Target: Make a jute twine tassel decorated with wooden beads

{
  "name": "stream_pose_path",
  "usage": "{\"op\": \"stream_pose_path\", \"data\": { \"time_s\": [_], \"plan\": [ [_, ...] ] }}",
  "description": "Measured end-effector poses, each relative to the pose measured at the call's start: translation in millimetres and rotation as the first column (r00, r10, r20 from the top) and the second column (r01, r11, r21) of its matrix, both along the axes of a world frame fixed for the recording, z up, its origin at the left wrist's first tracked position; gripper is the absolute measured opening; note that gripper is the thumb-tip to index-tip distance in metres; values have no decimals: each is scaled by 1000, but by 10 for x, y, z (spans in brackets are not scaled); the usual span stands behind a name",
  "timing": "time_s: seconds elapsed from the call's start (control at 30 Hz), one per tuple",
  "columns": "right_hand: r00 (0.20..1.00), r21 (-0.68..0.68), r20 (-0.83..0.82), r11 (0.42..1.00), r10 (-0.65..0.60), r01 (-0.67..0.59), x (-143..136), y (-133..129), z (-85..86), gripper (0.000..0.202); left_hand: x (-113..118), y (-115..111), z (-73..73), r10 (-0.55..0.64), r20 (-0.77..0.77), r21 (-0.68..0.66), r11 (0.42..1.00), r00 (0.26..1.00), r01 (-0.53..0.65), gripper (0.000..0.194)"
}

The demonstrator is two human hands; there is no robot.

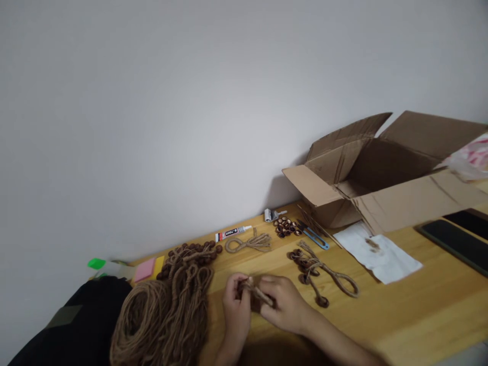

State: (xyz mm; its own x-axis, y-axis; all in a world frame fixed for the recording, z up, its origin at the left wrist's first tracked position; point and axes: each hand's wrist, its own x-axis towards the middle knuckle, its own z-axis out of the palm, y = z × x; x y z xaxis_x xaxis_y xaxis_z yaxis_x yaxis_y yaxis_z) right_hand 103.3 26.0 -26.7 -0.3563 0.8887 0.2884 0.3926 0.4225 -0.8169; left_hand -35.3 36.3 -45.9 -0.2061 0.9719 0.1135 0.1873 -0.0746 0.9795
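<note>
Close to the table's front edge, my left hand (237,300) and my right hand (281,301) meet, both closed on a short length of brown cord (260,294). One pale cord end sticks up at my left fingertips; the fingers hide the rest. To the right lies a looped cord with brown beads (310,267) on its strands. Beyond my hands is a tied cord loop (247,244) with loose tails. A big heap of brown cord (168,310) lies left of my left hand, with round brown beads (190,254) at its far side.
Along the wall are a B-7000 glue tube (233,233), a rolled-up tube (271,215), small brown bead pieces (286,227) and blue thread snips (315,237). An open cardboard box (412,203), stained white tissue (381,256) and dark phone (455,244) are right; sticky notes (145,269) and black cloth (87,320) left.
</note>
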Motion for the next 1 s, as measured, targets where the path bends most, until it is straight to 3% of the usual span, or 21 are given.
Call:
{"op": "stream_pose_path", "data": {
  "time_s": [0.13, 0.27, 0.43, 0.57, 0.67, 0.77, 0.93, 1.0],
  "plan": [
    [1000, 7, 6, 1000, 17, -17, -9, -1, -2, 12, -3, 15, 11, -1, 73, -42, 999, 997, 4, 16],
    [997, 112, -71, 994, 29, -21, -8, -6, 18, 10, 15, 29, 19, -29, 216, -121, 991, 976, 57, 21],
    [987, 296, -148, 955, 66, -19, -26, -29, 54, 15, 46, 70, 87, 48, 529, -303, 943, 847, 136, 37],
    [974, 366, -213, 931, 71, 12, -28, -44, 68, 17, 76, 47, 123, 38, 587, -326, 925, 809, 194, 39],
    [958, 316, -285, 947, 29, 65, -7, -47, 93, 19, 95, 20, 130, 14, 582, -318, 924, 813, 212, 32],
    [924, 161, -381, 982, -32, 101, 31, -38, 140, 20, 92, 14, 162, -39, 620, -260, 932, 784, 252, 29],
    [844, -73, -524, 994, -113, 87, 101, -23, 222, 22, 5, 66, 222, -133, 810, -178, 872, 571, 456, 27],
    [831, -130, -549, 991, -86, 17, 114, -35, 244, 22, -28, 87, 220, -153, 820, -172, 853, 551, 493, 25]
  ]
}}
